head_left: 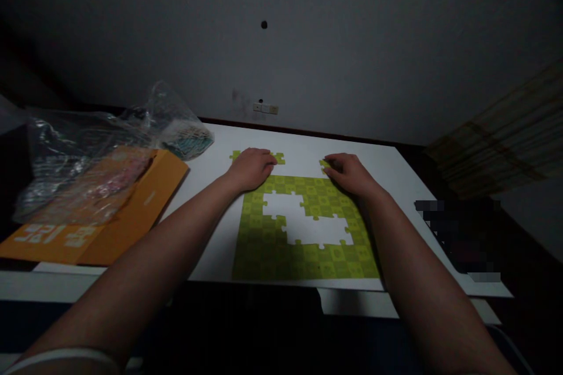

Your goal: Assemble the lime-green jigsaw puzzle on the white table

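A green checkered jigsaw puzzle [303,261] lies flat on the white table, with an irregular gap in its middle where the white shows through. Beyond its upper left edge, my left hand [251,169] is closed over loose green pieces. One puzzle piece [280,158] pokes out at its fingertips, and part of another piece [234,155] shows on its left side; the palm hides what lies between. At the puzzle's upper right corner, my right hand [349,173] pinches a green puzzle piece [324,165] between thumb and fingers.
On the left, an orange paper envelope [162,187] lies under crumpled clear plastic bags [88,135]. Another clear bag with a teal item [189,137] sits behind it. A dark, pixelated object [457,234] is at the table's right edge. Behind stands a grey wall with sockets [265,108].
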The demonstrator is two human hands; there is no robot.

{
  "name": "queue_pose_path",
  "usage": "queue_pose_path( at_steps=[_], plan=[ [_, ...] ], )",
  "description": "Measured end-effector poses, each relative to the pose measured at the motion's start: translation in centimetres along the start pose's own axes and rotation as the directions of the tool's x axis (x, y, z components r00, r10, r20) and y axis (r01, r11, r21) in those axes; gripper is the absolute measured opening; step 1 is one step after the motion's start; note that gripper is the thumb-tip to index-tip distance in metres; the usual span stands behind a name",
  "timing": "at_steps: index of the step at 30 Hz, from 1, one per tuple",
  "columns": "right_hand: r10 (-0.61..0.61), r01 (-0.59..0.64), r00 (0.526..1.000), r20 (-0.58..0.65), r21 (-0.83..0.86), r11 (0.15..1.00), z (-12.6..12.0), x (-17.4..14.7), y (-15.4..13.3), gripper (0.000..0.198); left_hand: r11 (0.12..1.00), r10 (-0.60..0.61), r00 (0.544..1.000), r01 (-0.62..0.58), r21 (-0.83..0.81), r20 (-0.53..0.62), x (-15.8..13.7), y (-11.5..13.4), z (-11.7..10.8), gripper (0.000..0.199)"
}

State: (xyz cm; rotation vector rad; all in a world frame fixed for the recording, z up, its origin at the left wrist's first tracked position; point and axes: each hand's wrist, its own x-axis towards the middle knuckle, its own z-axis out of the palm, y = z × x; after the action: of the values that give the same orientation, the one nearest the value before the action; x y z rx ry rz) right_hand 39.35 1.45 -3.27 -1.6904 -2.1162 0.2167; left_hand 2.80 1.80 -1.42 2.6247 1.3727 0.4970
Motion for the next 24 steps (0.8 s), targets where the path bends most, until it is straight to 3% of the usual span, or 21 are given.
queue_pose_path(
  at_steps=[9,24],
  plan=[
    [-0.053,0.055,0.998,0.019,-0.097,0.994,0.4,0.1,0.1,0.044,0.998,0.063,0.998,-0.063,-0.027,0.015,0.0,0.8,0.5,0.039],
    [-0.066,0.070,0.997,0.036,-0.135,0.988,0.6,0.0,-1.3,0.045,0.998,0.067,0.997,-0.067,-0.002,0.038,0.1,0.3,1.3,0.047]
  ],
)
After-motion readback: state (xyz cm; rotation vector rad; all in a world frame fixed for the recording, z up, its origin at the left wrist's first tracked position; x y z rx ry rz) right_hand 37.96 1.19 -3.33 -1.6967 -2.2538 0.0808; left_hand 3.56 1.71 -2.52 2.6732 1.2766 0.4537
